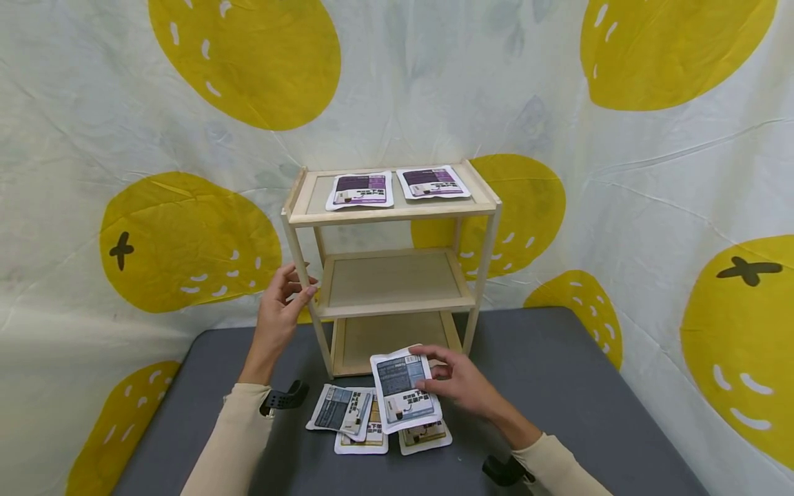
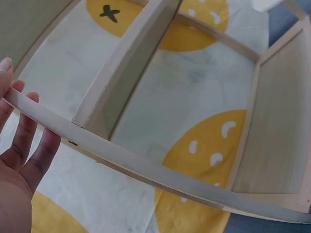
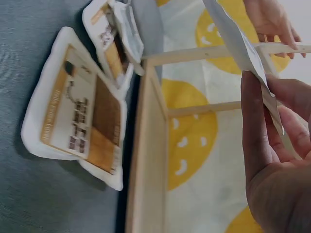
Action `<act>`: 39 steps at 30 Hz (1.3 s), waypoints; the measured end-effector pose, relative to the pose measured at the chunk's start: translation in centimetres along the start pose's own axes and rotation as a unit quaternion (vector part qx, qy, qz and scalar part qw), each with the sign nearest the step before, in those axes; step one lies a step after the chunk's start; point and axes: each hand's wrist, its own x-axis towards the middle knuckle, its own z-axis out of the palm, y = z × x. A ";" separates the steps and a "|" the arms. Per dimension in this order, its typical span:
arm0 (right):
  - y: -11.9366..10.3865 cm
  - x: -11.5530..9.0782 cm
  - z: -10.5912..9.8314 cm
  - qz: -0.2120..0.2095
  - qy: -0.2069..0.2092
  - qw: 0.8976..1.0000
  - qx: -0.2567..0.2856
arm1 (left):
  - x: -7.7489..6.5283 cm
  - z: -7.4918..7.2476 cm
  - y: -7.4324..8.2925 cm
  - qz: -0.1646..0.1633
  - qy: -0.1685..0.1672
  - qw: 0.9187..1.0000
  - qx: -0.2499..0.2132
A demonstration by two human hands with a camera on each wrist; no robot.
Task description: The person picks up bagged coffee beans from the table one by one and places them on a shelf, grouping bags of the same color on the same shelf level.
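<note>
A three-tier wooden shelf [image 1: 391, 279] stands on the dark table. My left hand [image 1: 279, 310] holds its left front post [image 2: 131, 158], thumb on one side and fingers on the other. My right hand [image 1: 462, 382] pinches a white pouch with a blue-grey label [image 1: 400, 379] by its right edge, raised before the lowest tier; the right wrist view shows it edge-on. Beneath and beside it on the table lie another blue-labelled pouch [image 1: 338, 408] and brown-labelled pouches [image 3: 82, 109], partly overlapping. On the top tier rest two purple-labelled pouches, one left [image 1: 360, 189], one right [image 1: 435, 182].
Behind the shelf hangs a pale cloth [image 1: 384, 89] printed with large yellow fruit. The grey table [image 1: 558, 393] extends to both sides of the shelf, its back edge close to the cloth. Dark bands circle both wrists, the left one [image 1: 287, 397] lying over the sleeve's end.
</note>
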 end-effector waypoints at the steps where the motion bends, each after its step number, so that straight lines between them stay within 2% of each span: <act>1: -0.3 0.1 -0.1 -0.003 0.002 1.000 0.000 | 0.0 0.0 0.0 0.000 0.000 1.000 0.000; 14: -3.4 1.4 -0.9 -0.065 0.028 0.997 -0.011 | 0.1 0.0 -0.1 0.006 0.001 1.000 0.000; 29: -5.9 3.7 -3.3 -0.108 0.099 0.989 -0.027 | 0.2 -0.1 -0.4 0.014 0.000 1.000 -0.006; 39: -7.1 5.3 -4.2 -0.132 0.136 0.982 -0.012 | 0.2 -0.1 -0.4 0.012 -0.001 1.000 -0.010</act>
